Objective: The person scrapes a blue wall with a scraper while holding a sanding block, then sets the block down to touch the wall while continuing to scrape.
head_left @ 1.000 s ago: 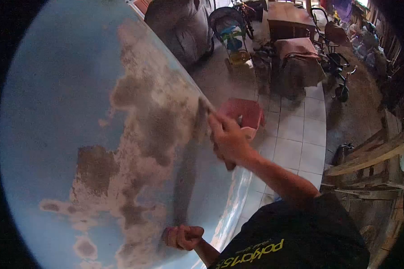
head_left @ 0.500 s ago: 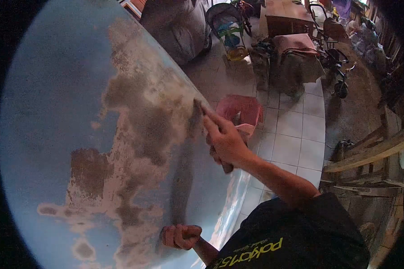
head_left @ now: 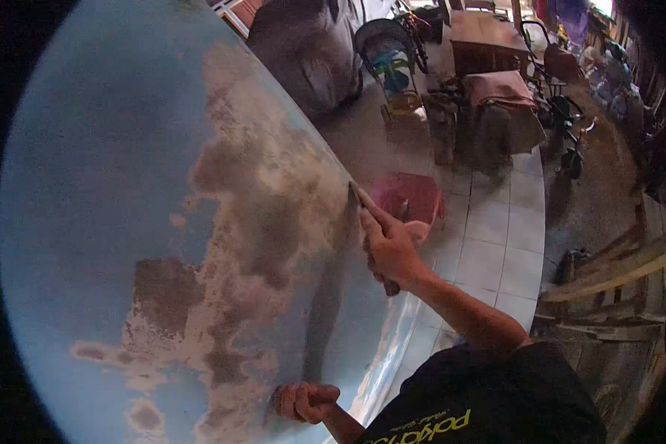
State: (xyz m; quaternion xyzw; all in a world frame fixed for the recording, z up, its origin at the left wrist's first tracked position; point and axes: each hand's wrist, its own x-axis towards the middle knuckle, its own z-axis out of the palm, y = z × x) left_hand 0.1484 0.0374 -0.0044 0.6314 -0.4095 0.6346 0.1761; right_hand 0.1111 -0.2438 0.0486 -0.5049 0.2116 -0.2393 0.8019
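Note:
A large blue painted panel (head_left: pixel 89 185) fills the left of the view, with wide patches of brown and beige filler running down its middle. My right hand (head_left: pixel 389 246) grips a putty knife (head_left: pixel 362 201), whose blade rests against the panel's right side at the edge of the filler; its handle end pokes out below my palm. My left hand (head_left: pixel 305 402) is clenched at the panel's lower edge, and what it holds is hidden.
A pink plastic basin (head_left: pixel 411 200) stands on the white tiled floor (head_left: pixel 496 244) just behind my right hand. Farther back are a stroller (head_left: pixel 388 66), a wooden table (head_left: pixel 488 37), draped furniture and a bicycle (head_left: pixel 570 126). Wooden planks (head_left: pixel 607 274) lie at the right.
My right hand and the putty knife have shifted slightly right and down along the panel. The left hand stays clenched at the lower edge.

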